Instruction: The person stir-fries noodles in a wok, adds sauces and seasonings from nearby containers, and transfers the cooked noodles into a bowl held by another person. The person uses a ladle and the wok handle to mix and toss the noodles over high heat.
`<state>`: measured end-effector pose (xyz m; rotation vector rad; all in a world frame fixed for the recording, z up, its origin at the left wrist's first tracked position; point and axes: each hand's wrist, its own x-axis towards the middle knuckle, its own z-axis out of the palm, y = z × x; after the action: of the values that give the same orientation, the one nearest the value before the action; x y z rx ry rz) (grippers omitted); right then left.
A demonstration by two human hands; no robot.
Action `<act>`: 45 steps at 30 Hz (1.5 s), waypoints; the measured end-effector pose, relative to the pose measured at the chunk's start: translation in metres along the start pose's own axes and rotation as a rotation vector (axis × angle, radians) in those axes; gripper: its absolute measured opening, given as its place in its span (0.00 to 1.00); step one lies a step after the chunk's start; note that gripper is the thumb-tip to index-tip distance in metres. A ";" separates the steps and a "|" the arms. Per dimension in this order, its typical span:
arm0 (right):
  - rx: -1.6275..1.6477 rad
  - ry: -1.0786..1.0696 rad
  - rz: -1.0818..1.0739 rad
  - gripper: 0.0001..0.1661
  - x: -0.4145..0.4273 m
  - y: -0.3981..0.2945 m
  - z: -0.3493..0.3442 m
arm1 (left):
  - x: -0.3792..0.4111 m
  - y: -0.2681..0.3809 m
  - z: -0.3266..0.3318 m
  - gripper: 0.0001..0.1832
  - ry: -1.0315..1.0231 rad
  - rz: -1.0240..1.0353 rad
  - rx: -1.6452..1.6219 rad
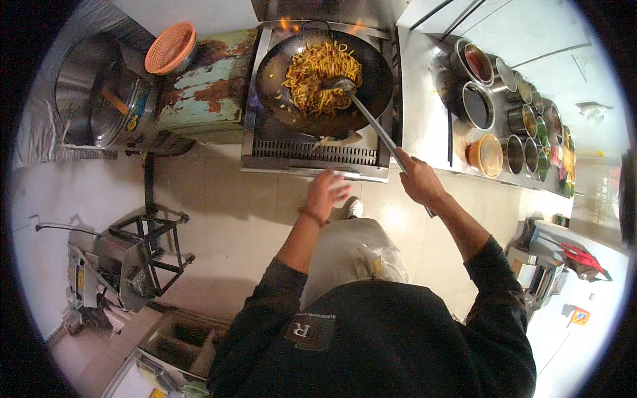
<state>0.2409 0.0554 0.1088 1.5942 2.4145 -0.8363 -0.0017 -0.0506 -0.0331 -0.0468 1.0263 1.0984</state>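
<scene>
A large dark wok (376, 74) sits on a steel gas stove (318, 166), with orange flames behind it. Noodles (323, 64) with bits of vegetable are heaped in the wok. My right hand (419, 180) is closed around the long metal handle of a wok ladle (343, 83), whose bowl rests against the noodles. In front of the stove's front edge, my left hand (327, 195) hangs with fingers apart, slightly blurred, and holds nothing. A cloth (341, 139), partly lit, seems to lie below the wok's near rim; its exact kind is unclear.
Steel pots of sauces (478, 105) and several metal containers stand on the right counter (428, 119), beside a lidded orange tub (485, 155). Left of the stove are an orange plastic basket (170, 48), a worn painted surface (209, 82) and a lidded steel pot (114, 107). A black metal frame (159, 248) stands on the floor.
</scene>
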 end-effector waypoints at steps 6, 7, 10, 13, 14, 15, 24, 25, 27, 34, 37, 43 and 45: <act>0.430 -0.169 0.134 0.35 -0.011 0.008 -0.014 | -0.016 -0.117 -0.147 0.19 0.374 -0.198 0.289; 0.580 -0.103 0.162 0.33 -0.014 0.021 -0.010 | -0.024 -0.127 -0.165 0.18 0.453 -0.198 0.305; 0.995 0.093 0.193 0.26 -0.021 0.091 0.029 | -0.058 -0.146 -0.206 0.15 0.676 -0.136 0.253; 1.061 -0.022 0.252 0.11 -0.037 0.155 0.071 | -0.088 -0.154 -0.214 0.13 0.813 -0.050 0.145; 1.022 -0.112 0.303 0.09 -0.046 0.170 0.083 | -0.093 -0.157 -0.210 0.12 0.823 -0.019 0.118; 0.940 -0.152 0.405 0.09 -0.055 0.186 0.106 | -0.096 -0.160 -0.204 0.12 0.816 0.009 0.104; 0.643 -0.455 0.693 0.24 -0.152 0.354 0.240 | -0.027 -0.244 -0.100 0.14 0.571 0.381 1.224; 0.631 -0.459 0.606 0.24 -0.153 0.355 0.241 | -0.033 -0.221 -0.072 0.14 0.498 0.288 1.218; 0.389 -0.410 0.292 0.22 -0.157 0.357 0.250 | -0.036 -0.219 -0.074 0.13 0.468 0.159 1.114; 0.438 -0.084 0.357 0.16 -0.199 0.357 0.250 | 0.025 -0.210 -0.107 0.12 0.155 -0.129 1.921; 0.474 -0.172 0.431 0.15 -0.238 0.369 0.238 | 0.063 -0.216 -0.126 0.13 0.351 0.181 1.675; 0.334 -0.229 0.382 0.19 -0.282 0.390 0.229 | 0.158 -0.204 -0.122 0.14 0.310 0.059 -0.545; 0.504 -0.185 0.391 0.19 -0.274 0.381 0.219 | 0.173 -0.192 -0.110 0.18 0.307 0.102 -0.667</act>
<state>0.6541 -0.1682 -0.1088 1.9526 1.7607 -1.5023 0.0812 -0.0788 -0.3003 -0.7234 0.8946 1.5206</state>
